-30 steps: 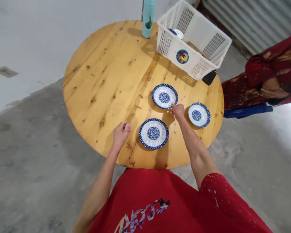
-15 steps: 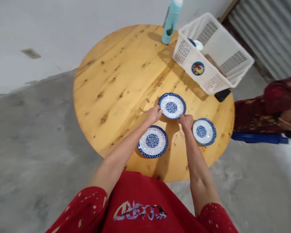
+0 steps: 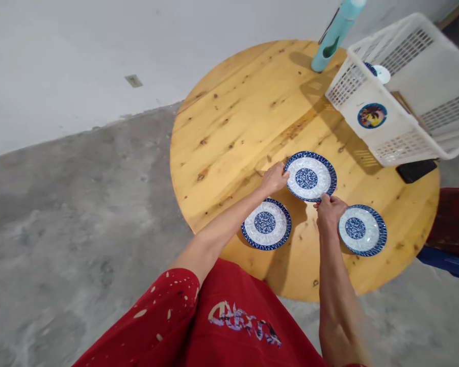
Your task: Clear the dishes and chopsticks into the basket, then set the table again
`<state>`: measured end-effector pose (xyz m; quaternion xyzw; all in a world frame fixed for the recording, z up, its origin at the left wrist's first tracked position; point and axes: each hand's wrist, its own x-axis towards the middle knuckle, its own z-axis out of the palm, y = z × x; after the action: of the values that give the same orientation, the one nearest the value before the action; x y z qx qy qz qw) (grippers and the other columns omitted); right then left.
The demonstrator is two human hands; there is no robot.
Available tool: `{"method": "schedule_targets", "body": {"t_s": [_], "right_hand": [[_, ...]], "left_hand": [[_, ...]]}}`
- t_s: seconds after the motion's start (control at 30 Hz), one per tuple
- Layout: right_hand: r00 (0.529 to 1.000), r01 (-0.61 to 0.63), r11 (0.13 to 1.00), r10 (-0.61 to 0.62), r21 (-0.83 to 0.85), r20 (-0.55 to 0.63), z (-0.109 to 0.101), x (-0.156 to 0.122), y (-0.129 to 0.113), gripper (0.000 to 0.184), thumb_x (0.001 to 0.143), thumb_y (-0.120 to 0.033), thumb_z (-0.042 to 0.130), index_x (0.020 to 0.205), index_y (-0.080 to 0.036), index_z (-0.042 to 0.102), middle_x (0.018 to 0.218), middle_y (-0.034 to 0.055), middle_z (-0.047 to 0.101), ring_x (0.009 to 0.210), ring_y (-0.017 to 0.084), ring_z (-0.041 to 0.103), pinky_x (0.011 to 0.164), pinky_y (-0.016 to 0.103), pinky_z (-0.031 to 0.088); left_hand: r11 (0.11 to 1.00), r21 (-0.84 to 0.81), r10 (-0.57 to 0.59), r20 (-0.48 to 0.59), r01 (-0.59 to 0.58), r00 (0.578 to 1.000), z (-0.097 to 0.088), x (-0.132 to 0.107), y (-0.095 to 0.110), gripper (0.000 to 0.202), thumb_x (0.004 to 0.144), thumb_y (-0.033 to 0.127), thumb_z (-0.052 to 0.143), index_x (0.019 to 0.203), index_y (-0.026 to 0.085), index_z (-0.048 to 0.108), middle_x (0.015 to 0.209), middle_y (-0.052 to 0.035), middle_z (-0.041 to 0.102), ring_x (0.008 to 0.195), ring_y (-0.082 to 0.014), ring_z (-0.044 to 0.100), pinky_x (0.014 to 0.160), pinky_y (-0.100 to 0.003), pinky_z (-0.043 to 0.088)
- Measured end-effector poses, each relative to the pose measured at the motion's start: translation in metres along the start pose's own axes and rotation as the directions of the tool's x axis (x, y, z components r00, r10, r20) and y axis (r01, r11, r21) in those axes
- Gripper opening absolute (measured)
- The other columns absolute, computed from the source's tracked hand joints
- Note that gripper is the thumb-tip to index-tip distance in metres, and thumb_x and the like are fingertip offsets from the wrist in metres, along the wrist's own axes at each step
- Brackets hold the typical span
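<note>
Three blue-and-white patterned plates lie on a round wooden table (image 3: 237, 117). My left hand (image 3: 274, 178) pinches the left rim of the far plate (image 3: 310, 176), and my right hand (image 3: 329, 210) grips its near right rim. The near plate (image 3: 266, 224) sits just below my left wrist. The right plate (image 3: 362, 229) lies beside my right hand, not touched.
A white plastic basket (image 3: 390, 122) with dishes and a sticker stands at the table's far right. A teal bottle (image 3: 334, 35) stands behind it. A black flat object (image 3: 416, 169) lies by the basket. Dark red cloth (image 3: 453, 216) of another person shows at the right edge.
My left hand moved from the table's near edge up to the far plate's left rim. My right hand stayed at that plate's near rim. The camera view swung left.
</note>
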<state>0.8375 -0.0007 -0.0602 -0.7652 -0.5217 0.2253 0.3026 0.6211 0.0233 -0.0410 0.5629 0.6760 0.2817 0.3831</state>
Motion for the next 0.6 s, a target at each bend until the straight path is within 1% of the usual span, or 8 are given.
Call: {"method": "schedule_targets", "body": {"t_s": [0.07, 0.13, 0.23, 0.3, 0.43, 0.53, 0.6], "right_hand": [[0.998, -0.017, 0.996, 0.022, 0.085, -0.055, -0.004, -0.007, -0.009, 0.024, 0.079, -0.031, 0.051, 0.058, -0.02, 0.053, 0.045, 0.0004, 0.055, 0.042, 0.018, 0.059, 0.044, 0.026, 0.042], [0.998, 0.007, 0.991, 0.002, 0.134, -0.067, -0.008, -0.015, -0.02, 0.024, 0.078, -0.03, 0.053, 0.056, -0.02, 0.054, 0.044, -0.0002, 0.055, 0.04, 0.017, 0.056, 0.044, 0.026, 0.042], [0.999, 0.047, 0.986, -0.043, 0.162, -0.031, -0.011, -0.03, -0.036, 0.026, 0.08, -0.031, 0.053, 0.055, -0.02, 0.053, 0.043, -0.0006, 0.054, 0.04, 0.016, 0.054, 0.043, 0.026, 0.04], [0.997, 0.064, 0.983, -0.069, 0.171, 0.023, -0.008, -0.041, -0.046, 0.029, 0.081, -0.032, 0.053, 0.054, -0.021, 0.049, 0.043, -0.0011, 0.053, 0.041, 0.016, 0.055, 0.043, 0.025, 0.039], [0.988, 0.057, 0.977, -0.085, 0.206, 0.13, 0.008, -0.063, -0.059, 0.032, 0.081, -0.031, 0.054, 0.052, -0.023, 0.044, 0.042, -0.0012, 0.053, 0.043, 0.017, 0.058, 0.045, 0.025, 0.039], [0.983, 0.052, 0.979, -0.085, 0.199, 0.163, 0.024, -0.077, -0.069, 0.032, 0.083, -0.031, 0.052, 0.053, -0.023, 0.044, 0.044, -0.0004, 0.055, 0.045, 0.017, 0.058, 0.046, 0.026, 0.04], [0.982, 0.055, 0.982, -0.086, 0.181, 0.17, 0.037, -0.085, -0.078, 0.032, 0.084, -0.032, 0.052, 0.054, -0.023, 0.044, 0.044, -0.0002, 0.056, 0.046, 0.017, 0.058, 0.047, 0.026, 0.04]], "left_hand": [[0.999, -0.026, 0.032, -0.026, -0.032, 0.999, -0.008, -0.005, 0.001, 0.016, 0.091, 0.028, 0.048, 0.094, 0.017, 0.06, 0.097, -0.0128, 0.071, 0.094, -0.0268, 0.064, 0.082, -0.036, 0.045], [0.993, -0.098, 0.068, -0.019, -0.07, 0.998, -0.017, -0.011, -0.001, 0.018, 0.091, 0.026, 0.047, 0.081, 0.018, 0.058, 0.083, -0.0096, 0.07, 0.081, -0.0229, 0.065, 0.076, -0.033, 0.045], [0.967, -0.238, 0.1, 0.024, -0.091, 0.995, -0.03, -0.024, -0.013, 0.024, 0.089, 0.025, 0.044, 0.068, 0.018, 0.053, 0.062, -0.0033, 0.064, 0.06, -0.0167, 0.059, 0.065, -0.028, 0.044], [0.951, -0.3, 0.083, 0.035, -0.069, 0.996, -0.039, -0.035, -0.025, 0.022, 0.086, 0.025, 0.045, 0.066, 0.018, 0.052, 0.058, -0.001, 0.061, 0.055, -0.0142, 0.057, 0.059, -0.025, 0.043], [0.938, -0.347, 0.005, 0.045, 0.011, 0.999, -0.063, -0.054, -0.048, 0.019, 0.081, 0.027, 0.047, 0.068, 0.017, 0.055, 0.057, 0.0007, 0.06, 0.052, -0.0123, 0.056, 0.053, -0.022, 0.042], [0.942, -0.332, -0.027, 0.05, 0.042, 0.998, -0.087, -0.061, -0.061, 0.022, 0.08, 0.031, 0.047, 0.066, 0.016, 0.055, 0.056, 0.0012, 0.058, 0.053, -0.0119, 0.056, 0.054, -0.022, 0.043], [0.943, -0.328, -0.032, 0.061, 0.051, 0.998, -0.104, -0.061, -0.069, 0.024, 0.081, 0.033, 0.048, 0.066, 0.016, 0.056, 0.056, 0.0012, 0.057, 0.053, -0.012, 0.055, 0.054, -0.022, 0.043]]}}
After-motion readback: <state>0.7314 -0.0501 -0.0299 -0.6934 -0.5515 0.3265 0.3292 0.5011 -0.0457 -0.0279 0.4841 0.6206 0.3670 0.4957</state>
